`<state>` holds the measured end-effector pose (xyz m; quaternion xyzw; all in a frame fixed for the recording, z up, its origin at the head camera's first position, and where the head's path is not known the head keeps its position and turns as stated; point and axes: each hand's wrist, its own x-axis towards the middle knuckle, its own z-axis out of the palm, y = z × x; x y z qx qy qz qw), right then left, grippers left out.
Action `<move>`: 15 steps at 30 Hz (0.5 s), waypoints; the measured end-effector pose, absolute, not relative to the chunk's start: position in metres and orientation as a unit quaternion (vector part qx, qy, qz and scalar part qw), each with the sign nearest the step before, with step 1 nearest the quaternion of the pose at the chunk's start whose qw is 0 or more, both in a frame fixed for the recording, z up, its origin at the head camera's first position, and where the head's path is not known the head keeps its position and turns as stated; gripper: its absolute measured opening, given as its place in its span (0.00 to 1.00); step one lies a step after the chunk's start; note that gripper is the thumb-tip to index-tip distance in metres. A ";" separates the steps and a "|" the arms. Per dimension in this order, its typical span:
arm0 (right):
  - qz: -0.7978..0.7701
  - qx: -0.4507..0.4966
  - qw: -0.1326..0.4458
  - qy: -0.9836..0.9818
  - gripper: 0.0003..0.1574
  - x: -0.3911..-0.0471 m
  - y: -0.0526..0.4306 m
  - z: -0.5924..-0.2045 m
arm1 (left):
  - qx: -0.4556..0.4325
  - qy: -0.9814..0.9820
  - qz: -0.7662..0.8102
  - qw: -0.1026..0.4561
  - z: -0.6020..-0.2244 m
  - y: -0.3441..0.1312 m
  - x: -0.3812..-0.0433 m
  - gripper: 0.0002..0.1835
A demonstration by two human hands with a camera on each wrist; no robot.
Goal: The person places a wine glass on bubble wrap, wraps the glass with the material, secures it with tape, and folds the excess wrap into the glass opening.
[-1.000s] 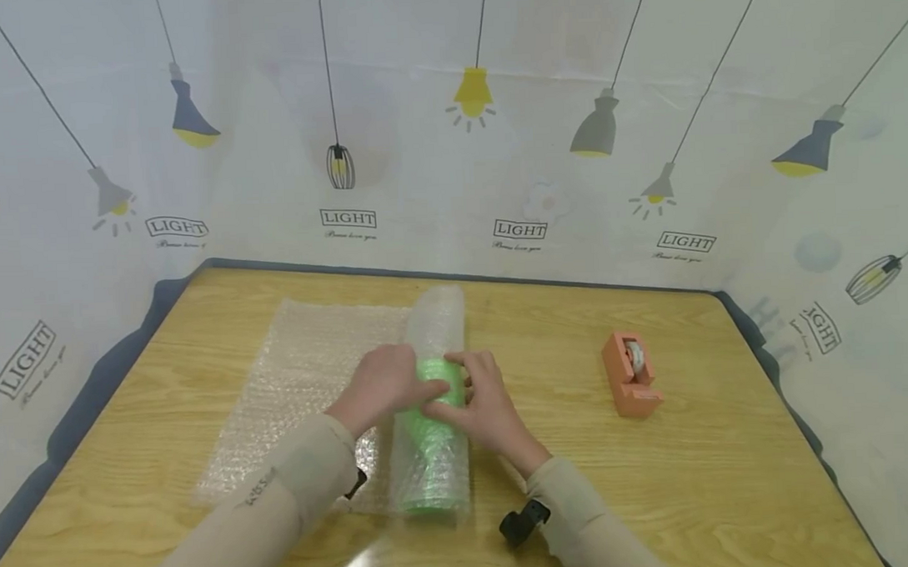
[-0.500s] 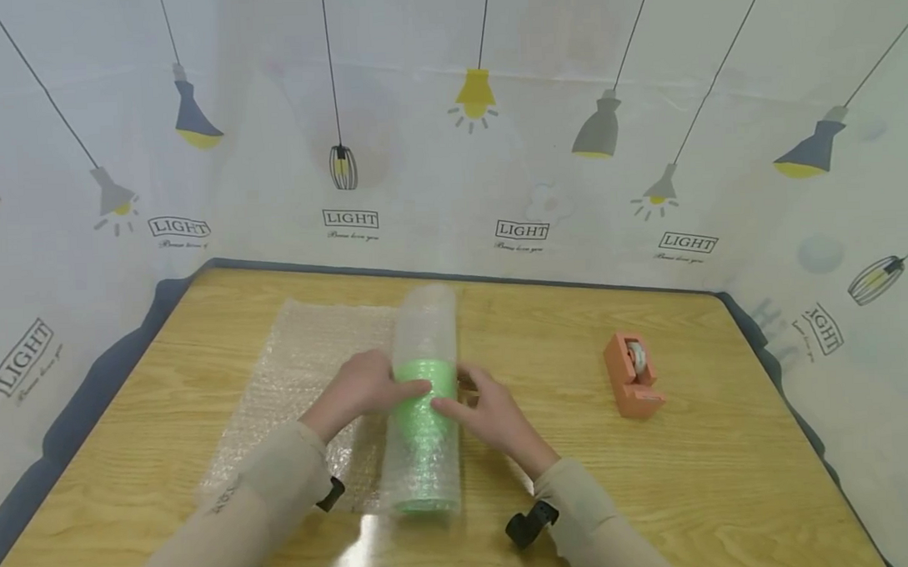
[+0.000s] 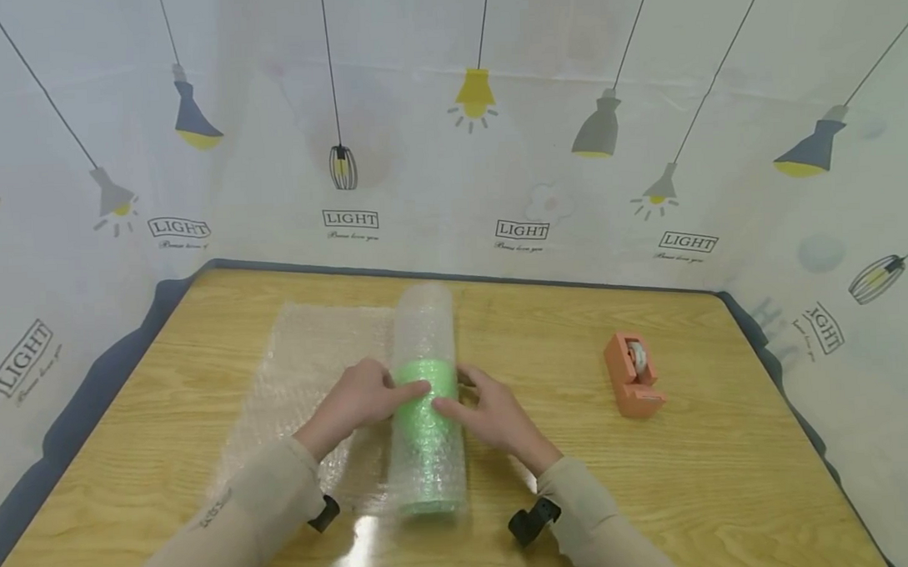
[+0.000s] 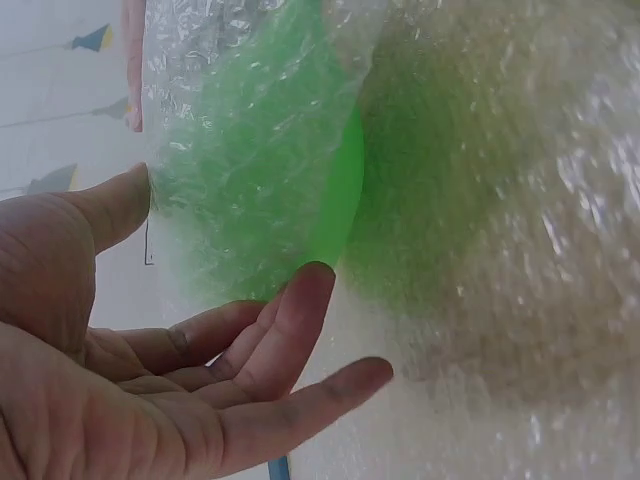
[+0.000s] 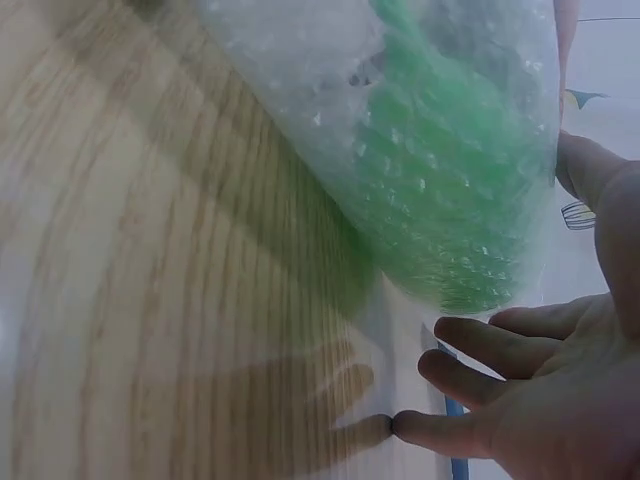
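Note:
A green goblet-shaped object (image 3: 426, 405) lies inside a roll of clear bubble wrap (image 3: 423, 322), its wide end away from me and its narrow part and round foot toward me. My left hand (image 3: 360, 393) holds the roll from the left, thumb on top and fingers down its side. In the left wrist view, the green rim (image 4: 345, 190) shows beside my fingertips. From the right my right hand (image 3: 494, 409) holds the roll, thumb on top and fingers at the side; in the right wrist view its lower fingers spread near the tabletop (image 5: 180, 250).
A flat sheet of bubble wrap (image 3: 328, 334) extends left from the roll over the wooden table (image 3: 546, 339). An orange tape dispenser (image 3: 632, 376) with a tape roll stands to the right. A lamp-patterned sheet (image 3: 435, 167) hangs behind the table's far edge.
The roll has shifted a little to the left with both hands on it, mostly in the first half second. The tape dispenser has stayed in place.

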<state>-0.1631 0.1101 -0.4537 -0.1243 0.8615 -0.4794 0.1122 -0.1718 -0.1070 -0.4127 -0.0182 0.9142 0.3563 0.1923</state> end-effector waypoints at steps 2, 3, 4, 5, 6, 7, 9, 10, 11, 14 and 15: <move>-0.480 -0.127 0.111 0.861 0.48 -0.164 0.112 -0.453 | -0.017 0.914 0.358 0.191 -0.414 -0.105 -0.171 0.31; -0.479 -0.129 0.108 0.862 0.48 -0.164 0.113 -0.453 | -0.015 0.914 0.358 0.189 -0.415 -0.104 -0.170 0.31; -0.478 -0.134 0.107 0.861 0.47 -0.165 0.114 -0.453 | -0.014 0.914 0.359 0.188 -0.415 -0.103 -0.169 0.31; -0.479 -0.138 0.106 0.861 0.47 -0.166 0.115 -0.453 | -0.013 0.915 0.359 0.186 -0.416 -0.102 -0.169 0.31; -0.479 -0.140 0.106 0.860 0.46 -0.166 0.116 -0.454 | -0.012 0.915 0.360 0.184 -0.417 -0.102 -0.169 0.31; -0.482 -0.142 0.107 0.858 0.46 -0.167 0.117 -0.454 | -0.009 0.914 0.362 0.183 -0.418 -0.101 -0.168 0.31; -0.485 -0.146 0.105 0.856 0.45 -0.167 0.119 -0.454 | -0.004 0.915 0.363 0.179 -0.419 -0.100 -0.167 0.32; -0.489 -0.145 0.106 0.853 0.45 -0.167 0.120 -0.454 | -0.002 0.914 0.364 0.178 -0.420 -0.099 -0.167 0.32; -0.494 -0.144 0.105 0.851 0.44 -0.167 0.120 -0.454 | -0.001 0.914 0.364 0.177 -0.420 -0.099 -0.166 0.32; -0.504 -0.143 0.097 0.846 0.43 -0.166 0.121 -0.455 | 0.006 0.915 0.365 0.174 -0.421 -0.098 -0.166 0.33; -0.508 -0.140 0.097 0.844 0.42 -0.166 0.121 -0.455 | 0.007 0.914 0.366 0.174 -0.421 -0.099 -0.166 0.34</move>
